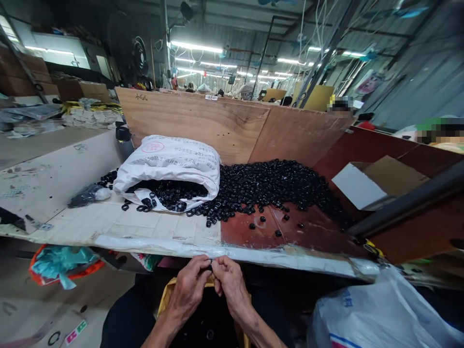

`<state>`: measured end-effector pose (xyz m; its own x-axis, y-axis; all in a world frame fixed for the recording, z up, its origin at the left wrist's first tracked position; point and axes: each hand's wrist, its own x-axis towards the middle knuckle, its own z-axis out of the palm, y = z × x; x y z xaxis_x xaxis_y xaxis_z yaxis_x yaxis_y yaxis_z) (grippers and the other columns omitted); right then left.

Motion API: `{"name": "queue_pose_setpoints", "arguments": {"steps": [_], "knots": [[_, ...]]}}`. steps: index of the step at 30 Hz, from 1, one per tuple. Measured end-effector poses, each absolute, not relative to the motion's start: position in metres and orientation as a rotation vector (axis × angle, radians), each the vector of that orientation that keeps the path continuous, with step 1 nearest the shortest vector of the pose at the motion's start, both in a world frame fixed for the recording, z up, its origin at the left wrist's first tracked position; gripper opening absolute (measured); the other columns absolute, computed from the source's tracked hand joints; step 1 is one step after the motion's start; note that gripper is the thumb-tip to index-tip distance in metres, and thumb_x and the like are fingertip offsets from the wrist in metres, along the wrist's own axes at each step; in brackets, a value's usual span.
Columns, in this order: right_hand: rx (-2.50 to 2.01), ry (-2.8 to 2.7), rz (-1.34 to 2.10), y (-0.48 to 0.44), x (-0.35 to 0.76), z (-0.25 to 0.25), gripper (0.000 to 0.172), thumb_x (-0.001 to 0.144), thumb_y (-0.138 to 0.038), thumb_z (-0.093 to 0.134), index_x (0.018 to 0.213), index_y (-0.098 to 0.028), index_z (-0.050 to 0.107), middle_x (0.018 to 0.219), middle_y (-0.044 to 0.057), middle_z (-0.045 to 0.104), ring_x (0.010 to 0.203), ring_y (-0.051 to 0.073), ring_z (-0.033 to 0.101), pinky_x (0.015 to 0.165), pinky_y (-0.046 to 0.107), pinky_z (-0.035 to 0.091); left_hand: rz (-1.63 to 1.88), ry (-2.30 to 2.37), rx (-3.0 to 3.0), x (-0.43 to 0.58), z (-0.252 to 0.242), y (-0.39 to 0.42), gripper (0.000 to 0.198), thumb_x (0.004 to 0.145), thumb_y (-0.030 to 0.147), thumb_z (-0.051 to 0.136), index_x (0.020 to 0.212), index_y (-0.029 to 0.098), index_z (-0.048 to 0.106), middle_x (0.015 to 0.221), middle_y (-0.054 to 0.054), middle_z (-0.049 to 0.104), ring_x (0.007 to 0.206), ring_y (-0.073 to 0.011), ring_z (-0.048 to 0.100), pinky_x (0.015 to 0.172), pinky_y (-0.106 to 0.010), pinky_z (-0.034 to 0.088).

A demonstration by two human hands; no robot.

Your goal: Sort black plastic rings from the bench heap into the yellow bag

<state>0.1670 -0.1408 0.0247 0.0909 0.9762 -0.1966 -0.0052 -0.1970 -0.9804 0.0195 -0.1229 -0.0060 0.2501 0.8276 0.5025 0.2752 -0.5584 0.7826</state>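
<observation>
Low in the view, my left hand (190, 285) and my right hand (230, 282) meet in front of the bench's edge. The fingertips of both pinch a small black part (210, 263), mostly hidden between them. Beneath the hands is a yellow-rimmed container (166, 296) with a dark inside. On the bench beyond, a white sack (170, 154) lies on its side with its mouth towards me, black pieces spilling out. A large heap of small black ring-like pieces (275, 183) spreads to the right of the sack.
Wooden boards (203, 118) wall the back of the bench. An open carton (377, 181) stands at the right. A dark bottle (123, 140) is behind the sack. A white plastic bag (380, 309) bulges at the lower right; an orange-rimmed basket (36, 278) holds blue-green plastic at the lower left.
</observation>
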Motion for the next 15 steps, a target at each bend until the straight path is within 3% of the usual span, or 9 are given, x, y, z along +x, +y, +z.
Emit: {"name": "queue_pose_setpoints", "arguments": {"steps": [5,8,10,13,15], "knots": [[-1.433,-0.837,1.480,-0.150,0.169,0.009,0.037,0.078,-0.054,0.059,0.065,-0.021,0.052,0.042,-0.007,0.043,0.037,0.008,0.033,0.039,0.022,0.027,1.111,0.855,2.399,0.008,-0.011,-0.128,0.031,0.096,0.007,0.046,0.118,0.021,0.063,0.116,-0.011,0.072,0.108,-0.0216,0.070,0.091,-0.034,0.059],[-1.536,-1.045,1.515,-0.154,0.179,0.002,0.034,0.081,-0.051,0.058,0.064,-0.021,0.052,0.044,-0.005,0.046,0.037,0.010,0.036,0.040,0.023,0.027,0.759,0.674,2.452,-0.005,0.016,-0.110,0.016,0.095,0.014,0.055,0.103,0.022,0.066,0.103,-0.007,0.072,0.093,-0.0180,0.071,0.081,-0.028,0.059],[-1.581,-1.277,1.272,-0.149,0.188,0.003,0.028,0.082,-0.043,0.060,0.066,-0.020,0.055,0.050,-0.004,0.050,0.043,0.011,0.041,0.046,0.023,0.030,0.756,0.748,2.465,-0.009,0.035,-0.081,0.008,0.091,0.023,0.065,0.099,0.022,0.066,0.110,-0.008,0.071,0.100,-0.0209,0.068,0.086,-0.033,0.058],[-1.551,-1.423,0.809,-0.126,0.202,0.008,0.020,0.085,-0.034,0.060,0.072,-0.019,0.060,0.059,-0.004,0.052,0.054,0.012,0.045,0.055,0.023,0.034,0.964,0.956,2.574,-0.002,0.047,-0.020,0.031,0.089,0.030,0.069,0.118,0.020,0.064,0.135,-0.015,0.059,0.128,-0.0309,0.054,0.107,-0.050,0.048],[-1.527,-1.466,0.657,-0.107,0.209,0.010,0.017,0.086,-0.031,0.058,0.075,-0.019,0.062,0.064,-0.002,0.055,0.057,0.013,0.047,0.057,0.024,0.036,0.948,0.992,2.664,0.011,0.043,0.022,0.051,0.087,0.037,0.072,0.134,0.021,0.058,0.146,-0.017,0.050,0.137,-0.0336,0.046,0.112,-0.054,0.043]]}}
